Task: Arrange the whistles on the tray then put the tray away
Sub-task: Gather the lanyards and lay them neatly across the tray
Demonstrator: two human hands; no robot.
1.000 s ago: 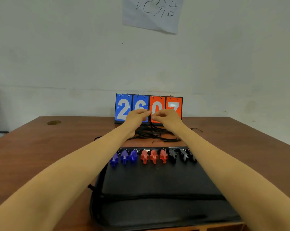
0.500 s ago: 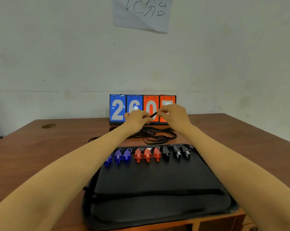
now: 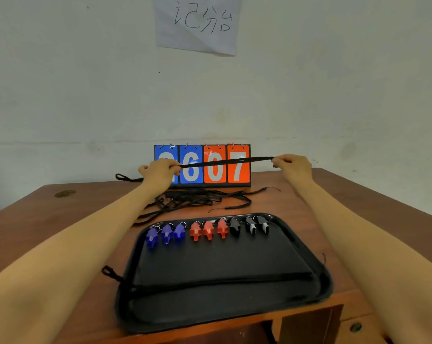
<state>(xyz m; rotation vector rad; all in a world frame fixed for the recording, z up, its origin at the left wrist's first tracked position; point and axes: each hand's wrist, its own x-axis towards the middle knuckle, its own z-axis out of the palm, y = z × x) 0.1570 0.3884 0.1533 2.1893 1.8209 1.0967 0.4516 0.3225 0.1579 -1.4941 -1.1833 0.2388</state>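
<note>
Left hand [image 3: 160,173], right hand [image 3: 292,167] raised apart, pinching taut black lanyard [image 3: 224,162] ends.

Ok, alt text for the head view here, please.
A left hand and right hand grip a black woven lanyard, stretched taut in the air before a blue-and-orange flip scoreboard. Below, a black plastic tray on a brown wooden table holds three blue plastic whistles, three red whistles and three black whistles in a row; more black lanyards lie tangled behind it.
</note>
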